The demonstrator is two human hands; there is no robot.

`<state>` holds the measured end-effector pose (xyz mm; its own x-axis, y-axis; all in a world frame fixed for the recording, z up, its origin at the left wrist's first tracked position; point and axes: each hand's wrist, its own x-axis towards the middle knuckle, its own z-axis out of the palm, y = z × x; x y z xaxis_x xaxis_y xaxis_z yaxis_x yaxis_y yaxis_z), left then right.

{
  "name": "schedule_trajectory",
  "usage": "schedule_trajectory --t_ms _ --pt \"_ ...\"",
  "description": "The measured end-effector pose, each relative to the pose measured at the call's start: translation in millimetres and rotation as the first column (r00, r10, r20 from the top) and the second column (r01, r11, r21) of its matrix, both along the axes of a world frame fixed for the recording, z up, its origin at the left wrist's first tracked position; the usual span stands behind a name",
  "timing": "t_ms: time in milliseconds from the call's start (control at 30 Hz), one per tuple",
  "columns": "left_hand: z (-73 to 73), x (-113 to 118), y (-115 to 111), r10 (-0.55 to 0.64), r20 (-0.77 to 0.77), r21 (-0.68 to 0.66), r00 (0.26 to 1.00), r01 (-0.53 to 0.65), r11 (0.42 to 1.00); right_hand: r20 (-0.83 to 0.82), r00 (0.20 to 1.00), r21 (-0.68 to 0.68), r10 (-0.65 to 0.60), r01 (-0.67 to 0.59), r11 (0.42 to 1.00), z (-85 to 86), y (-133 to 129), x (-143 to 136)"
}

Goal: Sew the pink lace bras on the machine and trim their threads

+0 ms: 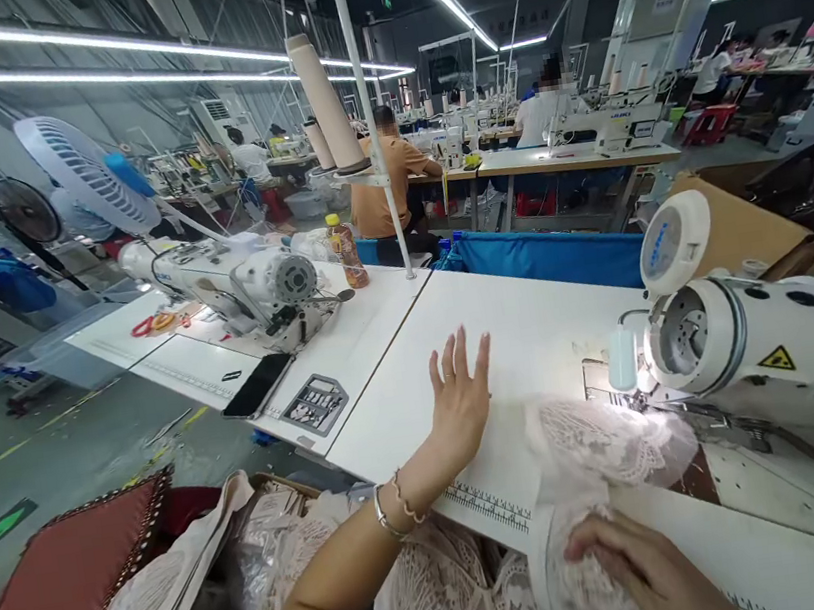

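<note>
My left hand (461, 393) is over the white sewing table (505, 306), its fingers spread and nothing in them; I cannot tell whether it touches the top. A pale pink lace bra (584, 437) lies partly under the lit needle area of the sewing machine (765, 325) on the right, and its near part hangs over the table's front edge. At that near part, my right hand (636, 561) has its fingers curled onto the lace, with the thumb side partly hidden.
More lace bra pieces (431, 584) are heaped below the table edge. Leftward stand a second sewing machine (229, 279), a phone (258, 386), red scissors (152, 325), a drink bottle (346, 251) and a fan (82, 174). Behind the table hangs a blue cloth bin (551, 252). Other people work farther back.
</note>
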<state>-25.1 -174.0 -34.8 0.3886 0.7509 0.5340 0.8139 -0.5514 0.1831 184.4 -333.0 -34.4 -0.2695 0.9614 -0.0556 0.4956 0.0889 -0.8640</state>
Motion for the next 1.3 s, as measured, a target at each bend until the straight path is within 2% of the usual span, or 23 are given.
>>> schedule_trajectory --t_ms 33,67,100,133,167,200,233,267,300,333,367,400,433,567,667,800,900,1033,1067,1133,1200,1233,1300 --pt "-4.1 4 -4 0.066 -0.018 -0.115 0.998 -0.067 0.991 0.014 0.995 0.031 -0.102 0.101 0.994 -8.7 5 1" --pt "-9.4 7 -12 0.056 -0.027 -0.215 0.998 -0.061 0.975 0.018 0.98 0.065 -0.199 0.197 0.978 -16.9 10 1" --pt "-15.6 10 -23 -0.008 -0.012 -0.303 1.0 0.004 0.953 0.012 0.961 0.09 -0.275 0.273 0.958 -24.3 13 0" --pt "-22.1 14 -35 -0.112 0.048 -0.408 0.993 0.122 0.905 -0.003 0.948 0.109 -0.319 0.317 0.942 -30.5 15 -1" --pt "-28.2 17 -48 -0.212 0.167 -0.514 0.963 0.269 0.814 -0.023 0.945 0.121 -0.326 0.326 0.937 -35.6 16 -4" --pt "-33.6 20 -60 -0.251 0.335 -0.605 0.908 0.412 0.682 -0.047 0.943 0.126 -0.33 0.333 0.934 -39.6 16 -7" --pt "-37.8 23 -71 -0.209 0.518 -0.652 0.829 0.541 0.53 -0.073 0.931 0.127 -0.357 0.364 0.923 -42.7 16 -11" --pt "-40.6 26 -79 -0.093 0.664 -0.656 0.742 0.638 0.403 -0.099 0.903 0.129 -0.418 0.428 0.895 -44.9 15 -15" --pt "-42.2 28 -86 0.053 0.751 -0.637 0.658 0.701 0.319 -0.127 0.853 0.131 -0.506 0.52 0.844 -46.5 15 -19" --pt "-42.9 31 -90 0.183 0.788 -0.615 0.588 0.737 0.28 -0.157 0.786 0.134 -0.598 0.617 0.776 -47.5 15 -22" --pt "-42.9 32 -93 0.265 0.799 -0.599 0.54 0.752 0.273 -0.187 0.719 0.136 -0.669 0.694 0.707 -48.1 16 -25" --pt "-42.6 33 -94 0.296 0.801 -0.594 0.52 0.754 0.281 -0.21 0.675 0.136 -0.707 0.737 0.662 -48.3 17 -26" --pt "-42.3 33 -94 0.289 0.801 -0.595 0.524 0.749 0.291 -0.223 0.666 0.132 -0.712 0.744 0.654 -48.4 19 -27" --pt "-40.5 29 -89 0.137 0.747 -0.658 0.651 0.693 0.293 -0.208 0.714 0.072 -0.668 0.692 0.718 -50.4 24 -24" --pt "-34.2 26 -82 -0.023 0.66 -0.713 0.75 0.637 0.294 -0.188 0.759 0.085 -0.623 0.645 0.76 -55.1 23 -20" --pt "-21.5 26 -74 -0.2 0.562 -0.753 0.803 0.596 0.279 -0.175 0.879 0.077 -0.443 0.461 0.884 -55.5 20 -14" --pt "-17.7 26 -72 -0.253 0.526 -0.777 0.812 0.579 0.246 -0.179 0.941 0.043 -0.288 0.3 0.953 -47.0 22 -6" --pt "-24.9 30 -81 -0.213 0.518 -0.767 0.829 0.56 0.314 -0.181 0.963 0.011 -0.198 0.204 0.979 -36.1 26 0" --pt "-28.2 32 -85 -0.165 0.511 -0.774 0.844 0.535 0.338 -0.173 0.963 0.007 -0.208 0.212 0.977 -35.4 28 -1" --pt "-35.4 38 -98 -0.028 0.503 -0.792 0.864 0.473 0.387 -0.129 0.945 0.047 -0.3 0.308 0.95 -37.0 30 -8" --pt "-41.4 43 -112 0.087 0.531 -0.785 0.843 0.451 0.424 -0.107 0.89 0.181 -0.443 0.456 0.872 -42.0 32 -16" --pt "-43.2 44 -117 0.127 0.563 -0.772 0.816 0.466 0.432 -0.114 0.859 0.256 -0.5 0.511 0.82 -45.2 32 -20" --pt "-43.0 43 -122 0.18 0.64 -0.746 0.747 0.548 0.379 -0.145 0.825 0.342 -0.547 0.56 0.755 -51.5 29 -23"
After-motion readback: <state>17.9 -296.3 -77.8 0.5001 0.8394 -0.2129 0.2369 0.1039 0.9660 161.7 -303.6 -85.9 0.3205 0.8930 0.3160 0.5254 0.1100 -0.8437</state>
